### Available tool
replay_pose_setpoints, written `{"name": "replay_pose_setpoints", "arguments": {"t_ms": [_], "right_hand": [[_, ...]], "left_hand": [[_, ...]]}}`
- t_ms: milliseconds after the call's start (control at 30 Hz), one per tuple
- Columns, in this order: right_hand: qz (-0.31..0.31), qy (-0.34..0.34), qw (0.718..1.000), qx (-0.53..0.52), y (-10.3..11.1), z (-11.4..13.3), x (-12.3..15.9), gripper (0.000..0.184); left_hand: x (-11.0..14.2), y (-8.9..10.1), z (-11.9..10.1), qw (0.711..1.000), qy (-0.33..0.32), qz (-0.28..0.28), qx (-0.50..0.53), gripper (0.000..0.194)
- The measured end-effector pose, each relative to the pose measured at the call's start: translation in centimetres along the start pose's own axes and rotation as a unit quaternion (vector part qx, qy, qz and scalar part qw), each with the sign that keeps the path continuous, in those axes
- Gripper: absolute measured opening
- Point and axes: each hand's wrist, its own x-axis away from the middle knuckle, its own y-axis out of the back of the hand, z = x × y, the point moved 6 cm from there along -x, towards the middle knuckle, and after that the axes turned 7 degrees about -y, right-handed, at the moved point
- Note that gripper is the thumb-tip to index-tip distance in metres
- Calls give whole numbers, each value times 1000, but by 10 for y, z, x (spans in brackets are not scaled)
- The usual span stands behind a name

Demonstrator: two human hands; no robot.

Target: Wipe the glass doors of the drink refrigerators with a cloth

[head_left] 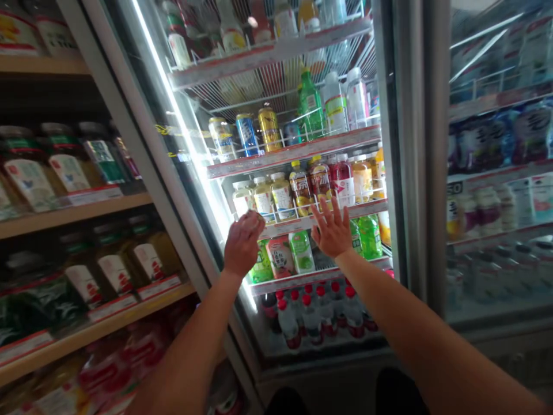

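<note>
My left hand [242, 245] is raised before the left side of a lit drinks cooler, its fingers curled closed. Something small and brownish may be at its fingertips; I cannot make it out. To the right, my right hand [332, 230] is open, fingers spread, in front of a shelf edge. Just above its fingertips stand a brown tea bottle [320, 178] and a dark red drink bottle [343, 181]. Behind and below the hands are a pink carton [280, 257] and a green-and-white bottle [302, 252]. Whether my hands touch the cooler is unclear.
Higher in the cooler stand a gold can [269, 129], a blue can [247, 135] and a green bottle [311, 104]. Red-capped bottles [311, 317] fill the bottom. Wooden shelves [78, 210] with jars are at left; a metal door frame [425, 161] rises at right.
</note>
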Motion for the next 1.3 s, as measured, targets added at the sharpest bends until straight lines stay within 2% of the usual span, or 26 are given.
{"name": "replay_pose_setpoints", "arguments": {"t_ms": [67,100,233,300,433,567,633,733,800,867,967,1033,1100,1167,1233,1300], "right_hand": [[1,1,1000,-2,-1,0,0,62],[2,1,1000,-4,-1,-1,0,63],[14,-10,1000,-14,0,-3,-1,61],[23,-22,999,-27,6,-3,-3,57],[23,-74,989,-127,28,2,-8,51],[20,-131,954,-271,34,16,-17,51],[20,-168,938,-303,31,21,-24,50],[29,-180,925,-333,33,21,-38,48],[21,-150,932,-330,47,13,-51,50],[-16,-112,948,-297,66,-3,-66,56],[-88,-68,971,-211,89,-36,-82,59],[-100,-42,983,-150,88,-50,-78,52],[-74,0,993,-90,75,-50,-60,45],[-29,77,996,-41,58,-36,-32,44],[39,203,978,-22,44,-14,-5,52],[98,295,950,-23,37,-1,6,61]], "left_hand": [[-16,-2,4,994,95,-49,-11,64],[-22,-5,-4,993,103,-57,-4,65],[-37,-27,-62,997,16,-13,69,71],[-42,-33,-78,995,25,-12,100,76],[-63,-40,-85,981,109,-38,155,84],[-87,-42,-96,968,159,-38,192,78],[-94,-37,-104,966,149,-46,207,79],[-96,-24,-108,969,82,-74,221,77],[-92,-16,-100,974,22,-77,212,74],[-83,-12,-81,985,6,-67,161,70],[-62,-16,-36,993,97,-41,57,64],[-49,-24,-15,988,152,-18,26,61],[-40,-30,-7,986,165,-2,24,60],[-37,-33,-6,986,166,-4,29,61],[-37,-34,-8,985,170,-7,35,62],[-38,-34,-10,984,172,-6,42,62]]}}
